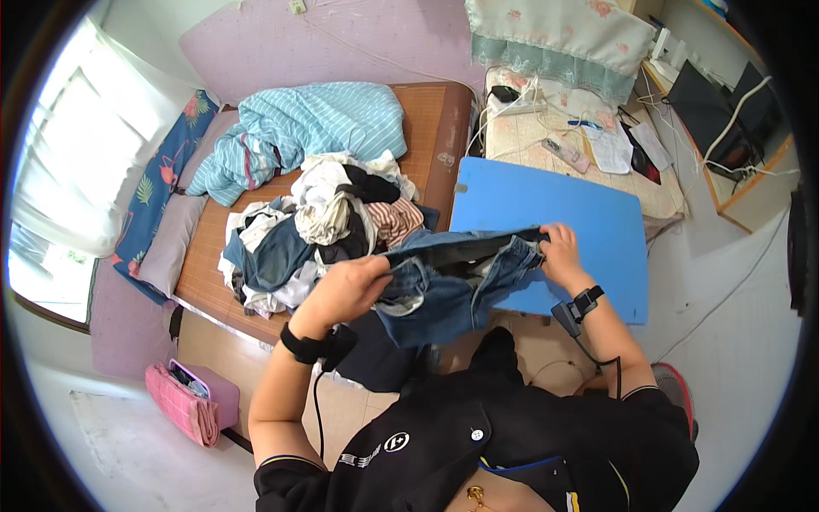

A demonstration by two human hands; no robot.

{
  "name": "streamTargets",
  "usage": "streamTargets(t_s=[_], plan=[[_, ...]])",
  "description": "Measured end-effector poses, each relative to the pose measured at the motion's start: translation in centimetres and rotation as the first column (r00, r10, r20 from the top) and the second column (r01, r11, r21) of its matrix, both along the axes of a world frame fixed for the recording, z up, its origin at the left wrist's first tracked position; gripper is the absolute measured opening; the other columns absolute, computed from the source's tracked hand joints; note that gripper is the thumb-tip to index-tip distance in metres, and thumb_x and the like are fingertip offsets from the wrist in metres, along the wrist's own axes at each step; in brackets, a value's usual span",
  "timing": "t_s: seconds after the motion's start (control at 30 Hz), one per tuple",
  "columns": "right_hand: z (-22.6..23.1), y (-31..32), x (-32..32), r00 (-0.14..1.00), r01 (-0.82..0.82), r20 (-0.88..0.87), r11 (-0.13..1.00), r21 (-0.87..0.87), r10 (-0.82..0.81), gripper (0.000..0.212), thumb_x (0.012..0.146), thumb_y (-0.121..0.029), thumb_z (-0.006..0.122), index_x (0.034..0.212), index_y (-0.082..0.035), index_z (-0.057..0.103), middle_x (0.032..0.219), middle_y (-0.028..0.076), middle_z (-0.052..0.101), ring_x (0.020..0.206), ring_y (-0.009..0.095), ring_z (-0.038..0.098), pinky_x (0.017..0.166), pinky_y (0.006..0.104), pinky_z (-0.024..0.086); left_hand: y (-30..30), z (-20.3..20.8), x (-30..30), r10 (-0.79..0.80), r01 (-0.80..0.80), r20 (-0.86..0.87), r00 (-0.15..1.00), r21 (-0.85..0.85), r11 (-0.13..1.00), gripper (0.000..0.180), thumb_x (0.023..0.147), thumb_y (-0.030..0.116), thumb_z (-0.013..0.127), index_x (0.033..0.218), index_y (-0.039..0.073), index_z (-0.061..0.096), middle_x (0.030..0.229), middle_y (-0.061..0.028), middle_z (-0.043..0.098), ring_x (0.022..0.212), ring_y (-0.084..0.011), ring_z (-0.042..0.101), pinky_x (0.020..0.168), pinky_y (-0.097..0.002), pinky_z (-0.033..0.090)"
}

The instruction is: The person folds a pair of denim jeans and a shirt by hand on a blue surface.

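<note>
A pair of blue jeans (439,303) hangs between my hands with its waistband stretched sideways. My left hand (354,286) is closed on one end of the waistband. At the other end, my right hand (560,253) pinches the waistband's corner. The waist opening gapes and shows a darker inside; the lower part of the jeans droops toward me. Under and beyond the right side lies a flat blue board (563,218). Left of the jeans, a heap of mixed clothes (320,226) rests on the bed, with white, black, denim and striped pieces.
The bed carries a brown mat (426,119) and a striped light-blue quilt (333,119). Behind the board, a cloth-covered table (520,141) holds cables, papers and a phone-like object. A purple bin (223,401) with a pink towel (183,405) stands on the floor at left. Shelving (751,200) is at right.
</note>
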State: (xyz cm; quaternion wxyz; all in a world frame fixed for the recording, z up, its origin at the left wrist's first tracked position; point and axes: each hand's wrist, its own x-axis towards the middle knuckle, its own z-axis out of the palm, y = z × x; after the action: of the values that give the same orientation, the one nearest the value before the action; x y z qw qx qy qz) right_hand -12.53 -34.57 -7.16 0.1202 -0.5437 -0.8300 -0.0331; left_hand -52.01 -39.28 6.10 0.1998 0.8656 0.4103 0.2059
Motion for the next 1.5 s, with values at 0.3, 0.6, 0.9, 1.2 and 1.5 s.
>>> streamTargets(t_s=[0.3,0.6,0.9,1.2,1.5], plan=[[7.0,-14.2,-10.9,0.901,-0.163,-0.429,0.87,-0.466,-0.06,0.02,0.067,-0.011,0.065,0.072,0.0,0.049,0.091,0.011,0.056,0.08,0.029,0.052,0.07,0.0347,0.044,-11.2,4.3,-11.8,-0.003,-0.034,0.255,0.967,0.139,0.99,0.014,0.08,-0.004,0.051,0.091,0.0,0.058,0.08,-0.0158,0.06,0.074,-0.0308,0.059,0.066,-0.0309,0.046],[17.4,-25.7,-11.4,0.65,-0.07,-0.759,0.997,-0.018,0.032,0.014,0.072,-0.005,0.063,0.073,0.0,0.05,0.071,0.002,0.046,0.066,0.011,0.042,0.061,0.0236,0.036,-17.8,10.3,-11.3,-0.083,0.033,0.222,0.971,0.219,0.975,0.04,0.068,0.005,0.069,0.105,0.0,0.056,0.09,-0.0108,0.06,0.08,-0.0175,0.057,0.073,-0.0261,0.044],[25.2,-44.7,0.8,0.394,0.272,-0.874,0.873,0.406,0.284,0.012,0.078,-0.004,0.056,0.082,-0.003,0.045,0.086,0.003,0.043,0.077,0.01,0.04,0.071,0.0203,0.033,-25.4,14.3,3.9,-0.296,0.13,0.258,0.92,0.511,0.85,0.019,0.069,-0.007,0.056,0.083,0.001,0.047,0.086,-0.013,0.058,0.07,-0.0283,0.057,0.061,-0.0322,0.045],[18.3,-54.9,7.9,0.526,0.408,-0.839,0.907,0.11,-0.135,0.014,0.082,-0.01,0.059,0.078,-0.001,0.048,0.072,0.002,0.044,0.066,0.008,0.043,0.06,0.0226,0.037,-30.6,7.9,18.9,-0.272,0.295,-0.139,0.952,0.65,0.701,0.018,0.075,0.014,0.061,0.079,0.008,0.045,0.061,-0.008,0.052,0.053,-0.0261,0.056,0.044,-0.0342,0.043],[17.7,-58.7,11.9,0.426,0.474,-0.898,0.872,0.123,-0.105,0.015,0.083,-0.012,0.059,0.077,-0.002,0.049,0.067,-0.002,0.047,0.063,0.005,0.042,0.057,0.0199,0.037,-33.0,5.0,19.8,-0.104,0.122,-0.065,0.992,0.436,0.892,0.021,0.074,0.022,0.066,0.072,0.003,0.055,0.061,-0.0133,0.054,0.058,-0.0304,0.055,0.052,-0.0372,0.043]])
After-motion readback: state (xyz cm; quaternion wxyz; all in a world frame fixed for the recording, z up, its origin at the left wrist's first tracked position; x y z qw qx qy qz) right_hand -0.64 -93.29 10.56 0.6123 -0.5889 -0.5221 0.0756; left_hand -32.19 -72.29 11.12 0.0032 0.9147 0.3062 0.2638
